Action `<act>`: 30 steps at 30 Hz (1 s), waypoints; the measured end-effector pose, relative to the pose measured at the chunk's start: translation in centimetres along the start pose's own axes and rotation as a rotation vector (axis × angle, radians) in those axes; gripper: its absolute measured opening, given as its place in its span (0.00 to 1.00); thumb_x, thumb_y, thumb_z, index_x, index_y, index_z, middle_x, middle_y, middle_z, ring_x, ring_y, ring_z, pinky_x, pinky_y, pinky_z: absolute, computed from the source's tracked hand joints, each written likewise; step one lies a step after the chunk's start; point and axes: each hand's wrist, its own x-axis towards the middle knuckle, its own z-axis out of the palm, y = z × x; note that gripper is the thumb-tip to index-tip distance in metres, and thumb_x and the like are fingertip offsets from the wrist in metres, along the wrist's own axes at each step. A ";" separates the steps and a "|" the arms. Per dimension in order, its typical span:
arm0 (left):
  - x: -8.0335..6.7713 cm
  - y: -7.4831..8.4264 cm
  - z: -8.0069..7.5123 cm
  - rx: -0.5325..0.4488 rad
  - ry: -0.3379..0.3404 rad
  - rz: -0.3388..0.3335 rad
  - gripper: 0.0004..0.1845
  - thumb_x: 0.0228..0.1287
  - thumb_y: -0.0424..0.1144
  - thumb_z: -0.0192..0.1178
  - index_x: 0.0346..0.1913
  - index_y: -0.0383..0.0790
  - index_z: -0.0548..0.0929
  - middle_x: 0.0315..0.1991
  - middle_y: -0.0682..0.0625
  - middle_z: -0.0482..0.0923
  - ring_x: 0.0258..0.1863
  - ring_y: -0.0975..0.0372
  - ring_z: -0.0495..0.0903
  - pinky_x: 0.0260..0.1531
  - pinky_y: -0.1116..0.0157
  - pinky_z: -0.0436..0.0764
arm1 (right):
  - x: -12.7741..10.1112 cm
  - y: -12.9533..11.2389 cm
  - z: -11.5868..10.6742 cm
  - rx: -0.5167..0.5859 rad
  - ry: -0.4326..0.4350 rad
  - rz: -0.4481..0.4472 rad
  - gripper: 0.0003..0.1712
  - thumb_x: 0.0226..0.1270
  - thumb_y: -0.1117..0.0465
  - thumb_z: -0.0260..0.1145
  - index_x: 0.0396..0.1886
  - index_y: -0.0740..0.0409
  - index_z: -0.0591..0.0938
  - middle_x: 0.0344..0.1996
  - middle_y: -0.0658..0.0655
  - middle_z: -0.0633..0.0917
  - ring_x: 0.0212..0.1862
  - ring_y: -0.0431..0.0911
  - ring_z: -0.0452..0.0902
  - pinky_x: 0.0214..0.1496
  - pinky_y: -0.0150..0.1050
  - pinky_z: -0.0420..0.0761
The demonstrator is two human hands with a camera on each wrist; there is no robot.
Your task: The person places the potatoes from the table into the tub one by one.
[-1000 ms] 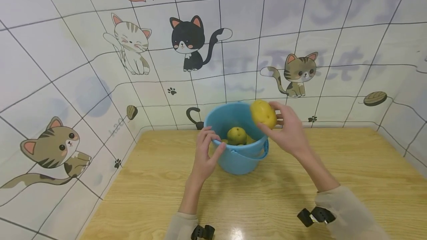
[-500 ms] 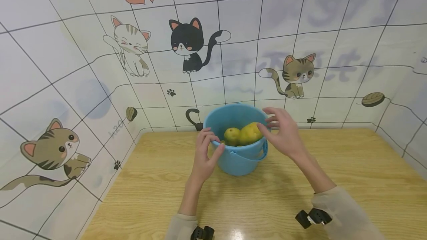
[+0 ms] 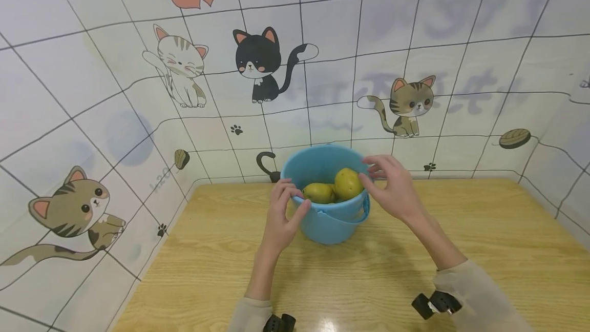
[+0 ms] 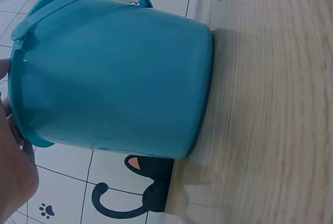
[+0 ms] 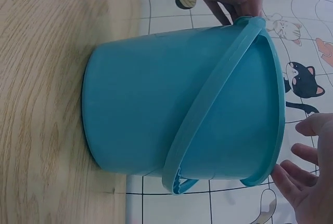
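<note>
Right now your left hand (image 3: pixel 282 212) has its grip closed on the near-left rim of the blue bucket (image 3: pixel 333 222), thumb and fingers pinching the edge. Your right hand (image 3: pixel 393 187) holds nothing: its grip is open, fingers relaxed and spread just beside the bucket's right rim, close to it, though whether they touch is hard to tell. Between your two hands, inside the bucket, lie two yellow-green fruits (image 3: pixel 348 183), touching each other. The bucket's handle (image 5: pixel 218 94) is folded down against its side nearest you. Beneath everything, the bucket stands upright on the wooden tabletop (image 3: pixel 484 229), near the cat-patterned wall (image 3: pixel 258 65) beyond your grip.
</note>
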 end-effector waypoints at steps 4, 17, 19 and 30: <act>0.1 0.0 -0.2 0.042 -0.021 -0.017 0.06 0.68 0.41 0.63 0.37 0.43 0.79 0.45 0.49 0.74 0.68 0.53 0.65 0.71 0.46 0.60 | -0.2 0.1 -0.1 0.002 -0.010 -0.006 0.14 0.67 0.70 0.66 0.51 0.66 0.81 0.48 0.63 0.81 0.45 0.59 0.83 0.48 0.52 0.85; 1.2 1.6 -0.6 0.160 -0.065 -0.057 0.09 0.67 0.44 0.62 0.36 0.43 0.79 0.44 0.49 0.75 0.66 0.50 0.68 0.69 0.48 0.65 | -0.5 0.4 -0.7 -0.007 -0.007 -0.038 0.12 0.67 0.72 0.67 0.49 0.65 0.83 0.47 0.60 0.82 0.44 0.54 0.83 0.47 0.46 0.85; 1.3 1.7 -0.6 0.185 -0.067 -0.055 0.09 0.67 0.45 0.62 0.36 0.43 0.80 0.44 0.49 0.75 0.65 0.50 0.69 0.69 0.50 0.66 | -0.5 0.4 -0.8 -0.008 -0.014 -0.039 0.12 0.67 0.71 0.67 0.49 0.64 0.83 0.47 0.59 0.82 0.44 0.55 0.83 0.47 0.48 0.85; 2.3 2.4 -1.0 0.246 -0.146 0.018 0.15 0.69 0.46 0.61 0.47 0.38 0.85 0.53 0.46 0.78 0.62 0.53 0.73 0.65 0.50 0.69 | -1.1 1.2 -2.0 -0.091 -0.087 -0.023 0.16 0.68 0.67 0.67 0.54 0.63 0.81 0.51 0.58 0.80 0.47 0.51 0.80 0.49 0.32 0.81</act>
